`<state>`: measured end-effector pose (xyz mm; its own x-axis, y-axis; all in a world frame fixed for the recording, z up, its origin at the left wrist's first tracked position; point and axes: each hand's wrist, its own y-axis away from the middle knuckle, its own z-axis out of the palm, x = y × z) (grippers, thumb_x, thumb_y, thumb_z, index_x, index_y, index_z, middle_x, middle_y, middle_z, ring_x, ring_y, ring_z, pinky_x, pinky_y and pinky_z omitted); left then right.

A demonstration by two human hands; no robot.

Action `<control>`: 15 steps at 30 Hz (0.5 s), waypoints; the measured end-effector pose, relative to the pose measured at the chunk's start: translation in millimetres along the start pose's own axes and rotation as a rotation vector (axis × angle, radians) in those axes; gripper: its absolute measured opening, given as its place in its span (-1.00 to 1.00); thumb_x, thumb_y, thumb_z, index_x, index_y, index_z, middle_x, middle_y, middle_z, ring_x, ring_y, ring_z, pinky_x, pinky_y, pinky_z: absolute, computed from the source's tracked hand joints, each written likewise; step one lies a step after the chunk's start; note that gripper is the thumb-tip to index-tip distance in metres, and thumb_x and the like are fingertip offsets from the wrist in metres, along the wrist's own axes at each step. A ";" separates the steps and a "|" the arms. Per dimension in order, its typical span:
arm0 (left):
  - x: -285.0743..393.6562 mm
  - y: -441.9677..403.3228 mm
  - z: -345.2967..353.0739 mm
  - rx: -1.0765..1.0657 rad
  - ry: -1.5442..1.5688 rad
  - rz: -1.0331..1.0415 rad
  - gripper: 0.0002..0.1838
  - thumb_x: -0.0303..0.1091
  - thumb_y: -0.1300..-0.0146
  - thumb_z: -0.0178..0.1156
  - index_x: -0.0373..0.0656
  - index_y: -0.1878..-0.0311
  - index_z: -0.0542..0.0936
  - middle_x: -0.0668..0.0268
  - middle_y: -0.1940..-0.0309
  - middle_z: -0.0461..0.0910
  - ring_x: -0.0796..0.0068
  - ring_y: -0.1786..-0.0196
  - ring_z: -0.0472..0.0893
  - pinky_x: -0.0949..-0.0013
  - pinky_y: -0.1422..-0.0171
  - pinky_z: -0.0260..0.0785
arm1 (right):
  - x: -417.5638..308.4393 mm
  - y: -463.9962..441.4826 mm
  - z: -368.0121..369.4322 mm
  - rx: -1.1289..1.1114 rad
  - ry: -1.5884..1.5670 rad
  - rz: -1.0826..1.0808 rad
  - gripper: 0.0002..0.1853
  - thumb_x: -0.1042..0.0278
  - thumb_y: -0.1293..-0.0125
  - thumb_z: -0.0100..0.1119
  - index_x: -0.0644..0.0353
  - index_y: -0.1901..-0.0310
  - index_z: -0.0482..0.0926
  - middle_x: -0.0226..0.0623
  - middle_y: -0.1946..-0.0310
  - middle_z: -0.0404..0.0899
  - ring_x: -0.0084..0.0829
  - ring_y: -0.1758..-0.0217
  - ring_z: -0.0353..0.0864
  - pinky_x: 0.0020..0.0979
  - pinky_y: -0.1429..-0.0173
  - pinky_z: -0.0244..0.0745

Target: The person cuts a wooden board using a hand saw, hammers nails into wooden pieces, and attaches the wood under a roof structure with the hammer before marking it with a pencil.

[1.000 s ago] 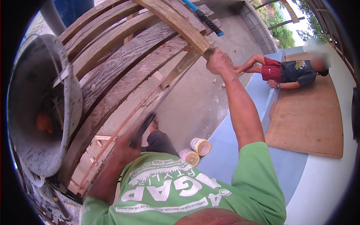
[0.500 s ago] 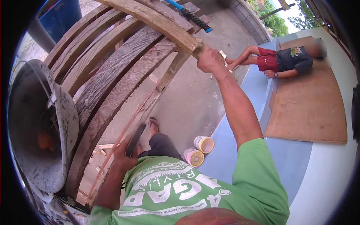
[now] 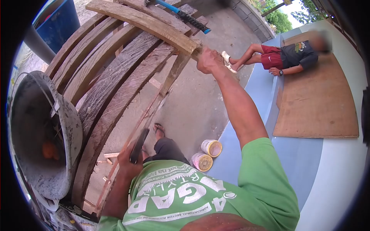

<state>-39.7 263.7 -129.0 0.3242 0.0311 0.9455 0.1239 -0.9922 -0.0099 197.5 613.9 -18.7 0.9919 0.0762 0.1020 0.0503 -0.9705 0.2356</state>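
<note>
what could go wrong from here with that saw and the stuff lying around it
The right hand holds the end of the plank, close to where the saw in the left hand points, so a slip of the blade could perhaps cut it.

The hammer lies on the wooden slats with its grip jutting past them; shaking might make it fall.

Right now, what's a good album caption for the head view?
Left hand grips a black-handled saw, right hand on timber.
</note>
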 end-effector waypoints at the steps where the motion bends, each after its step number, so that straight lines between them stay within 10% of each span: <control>1: -6.2 7.4 -1.5 -0.013 0.008 0.011 -0.54 -0.55 -0.17 0.21 -0.24 -0.19 0.52 -0.01 0.04 0.67 0.24 -0.04 0.70 0.22 -0.11 0.51 | 1.0 -0.2 1.3 0.000 0.000 -0.004 -0.47 0.32 -0.13 0.12 0.30 -0.17 0.42 0.18 -0.10 0.53 0.10 -0.20 0.54 -0.10 -0.28 0.45; 8: 72.1 -206.3 87.7 0.068 0.055 0.208 -0.58 -0.49 -0.15 0.15 -0.12 -0.13 0.54 -0.14 0.30 0.60 -0.15 0.20 0.64 0.03 0.15 0.48 | -1.4 4.9 -7.7 -0.043 -0.013 -0.040 -0.50 0.34 -0.15 0.07 0.25 -0.17 0.43 0.19 -0.05 0.56 0.10 -0.20 0.54 -0.09 -0.27 0.46; 15: -15.8 -3.9 -8.1 0.020 -0.046 0.094 -0.50 -0.62 -0.10 0.16 -0.23 -0.18 0.54 0.07 0.05 0.69 0.27 0.04 0.73 0.29 -0.02 0.57 | 0.8 2.2 -0.1 0.032 -0.047 -0.011 -0.49 0.37 -0.13 0.09 0.28 -0.16 0.43 0.19 -0.07 0.55 0.09 -0.20 0.55 -0.11 -0.28 0.46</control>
<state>-52.9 266.1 -141.3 0.3784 -0.0565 0.9239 0.1093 -0.9884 -0.1052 198.3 611.8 -18.0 0.9956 0.0771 0.0535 0.0645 -0.9765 0.2054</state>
